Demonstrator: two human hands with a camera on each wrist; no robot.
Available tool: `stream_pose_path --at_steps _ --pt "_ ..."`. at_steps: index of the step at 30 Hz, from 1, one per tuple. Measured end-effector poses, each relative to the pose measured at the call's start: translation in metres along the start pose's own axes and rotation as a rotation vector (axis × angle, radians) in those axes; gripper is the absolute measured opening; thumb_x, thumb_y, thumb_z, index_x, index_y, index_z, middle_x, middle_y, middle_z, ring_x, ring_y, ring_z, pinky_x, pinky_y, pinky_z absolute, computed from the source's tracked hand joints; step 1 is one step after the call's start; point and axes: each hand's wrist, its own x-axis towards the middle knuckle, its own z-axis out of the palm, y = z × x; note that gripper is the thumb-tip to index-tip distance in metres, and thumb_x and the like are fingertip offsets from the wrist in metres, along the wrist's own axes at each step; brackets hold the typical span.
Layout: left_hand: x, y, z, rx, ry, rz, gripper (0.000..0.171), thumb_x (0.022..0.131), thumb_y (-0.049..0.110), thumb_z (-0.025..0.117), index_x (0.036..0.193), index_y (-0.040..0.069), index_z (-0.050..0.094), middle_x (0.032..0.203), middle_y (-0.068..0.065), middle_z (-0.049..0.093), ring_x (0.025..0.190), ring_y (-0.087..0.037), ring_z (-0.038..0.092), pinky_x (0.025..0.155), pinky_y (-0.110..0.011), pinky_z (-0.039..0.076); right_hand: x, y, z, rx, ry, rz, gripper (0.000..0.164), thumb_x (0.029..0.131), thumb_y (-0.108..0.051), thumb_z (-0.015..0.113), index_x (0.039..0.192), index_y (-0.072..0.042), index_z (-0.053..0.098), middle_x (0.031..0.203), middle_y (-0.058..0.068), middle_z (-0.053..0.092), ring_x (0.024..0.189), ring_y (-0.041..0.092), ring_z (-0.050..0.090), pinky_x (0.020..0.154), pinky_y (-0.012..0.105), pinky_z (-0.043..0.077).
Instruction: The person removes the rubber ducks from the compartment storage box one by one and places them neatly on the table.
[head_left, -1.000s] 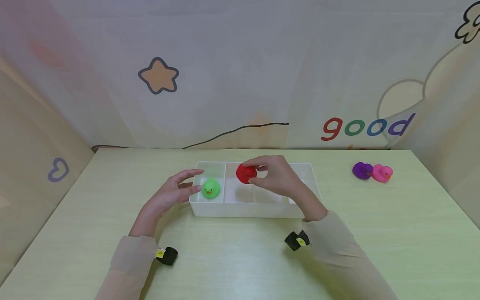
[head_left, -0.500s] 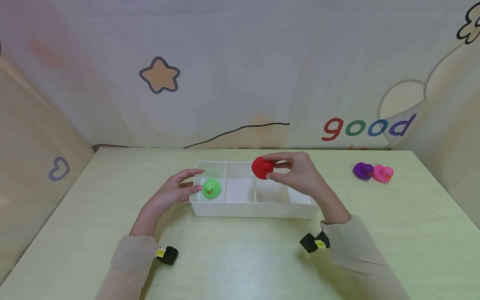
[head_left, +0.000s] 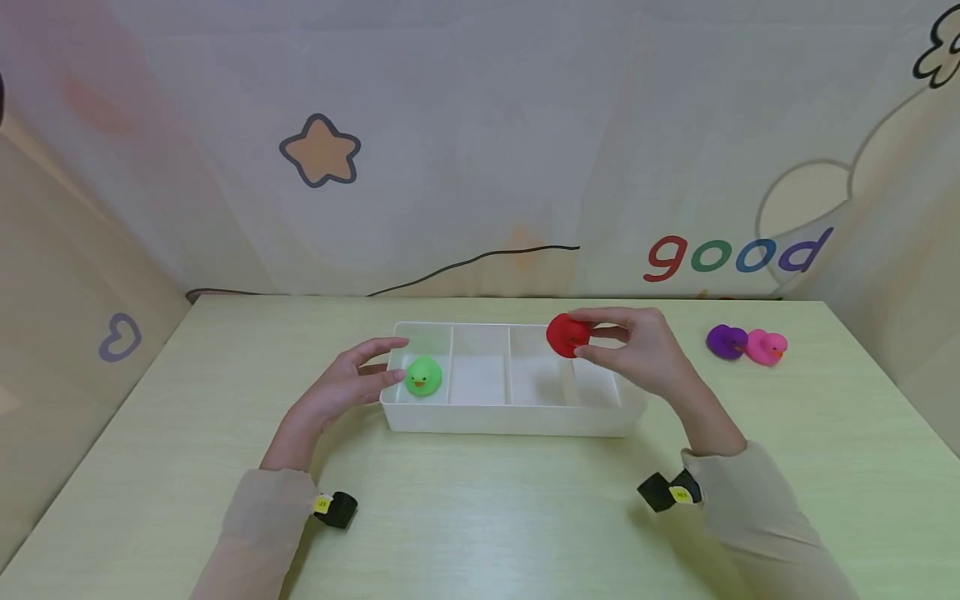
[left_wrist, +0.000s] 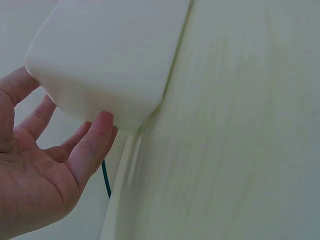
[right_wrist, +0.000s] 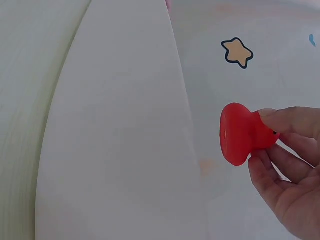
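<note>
A white divided box [head_left: 510, 421] sits on the table, its compartments side by side. In the leftmost compartment is a green rubber duck [head_left: 423, 377], facing forward. My left hand [head_left: 351, 377] rests against the box's left end, fingers spread; the left wrist view has the thumb on the end wall [left_wrist: 100, 65]. Above the right part of the box, my right hand [head_left: 633, 342] holds a red rubber duck [head_left: 564, 335] between thumb and fingers. In the right wrist view the fingers pinch this red duck [right_wrist: 236, 134] by its head, its flat base facing away from the palm.
A purple rubber duck [head_left: 726, 342] and a pink rubber duck [head_left: 766, 347] stand close together on the table [head_left: 480, 517] at the far right. A printed curtain [head_left: 480, 150] hangs behind the table's back edge.
My right hand has carried the red duck rightward, from over the second compartment to over the right part of the box. My left hand stays at the box's left end.
</note>
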Motion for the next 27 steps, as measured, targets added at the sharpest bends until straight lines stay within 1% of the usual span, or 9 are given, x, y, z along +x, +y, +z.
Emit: stream_pose_path --at_steps 3,10,15,27 --pt "0.000 0.000 0.000 0.002 0.001 0.001 0.058 0.083 0.029 0.067 0.135 0.018 0.043 0.147 -0.003 0.023 0.133 -0.032 0.026 0.097 -0.051 0.036 -0.004 0.004 -0.007 -0.003 0.013 0.021 0.040 0.079 -0.001 0.068 0.118 0.000 0.060 0.114 0.018 0.060 0.101 0.031 0.059 0.070 0.022 0.052" --pt "0.000 0.000 0.001 0.006 0.004 0.001 0.057 0.083 0.028 0.067 0.135 0.019 0.043 0.147 -0.003 0.024 0.133 -0.033 0.026 0.096 -0.051 0.036 -0.012 0.014 -0.021 -0.040 0.043 0.032 0.041 0.081 -0.003 0.067 0.120 0.001 0.057 0.116 0.020 0.059 0.104 0.034 0.057 0.069 0.021 0.051" --pt "0.000 0.001 0.001 0.007 0.006 0.000 0.056 0.084 0.027 0.066 0.134 0.018 0.043 0.147 -0.004 0.024 0.132 -0.033 0.027 0.096 -0.051 0.037 -0.016 0.021 -0.029 -0.064 0.061 0.045 0.041 0.081 -0.004 0.066 0.121 0.002 0.056 0.118 0.021 0.057 0.105 0.036 0.056 0.070 0.021 0.051" --pt "-0.001 0.002 0.002 0.020 0.007 0.004 0.056 0.084 0.029 0.066 0.134 0.019 0.044 0.146 -0.003 0.025 0.133 -0.033 0.026 0.096 -0.051 0.036 -0.027 0.035 -0.047 -0.098 0.109 0.075 0.042 0.083 -0.005 0.065 0.122 0.002 0.055 0.118 0.023 0.056 0.105 0.039 0.054 0.068 0.015 0.049"
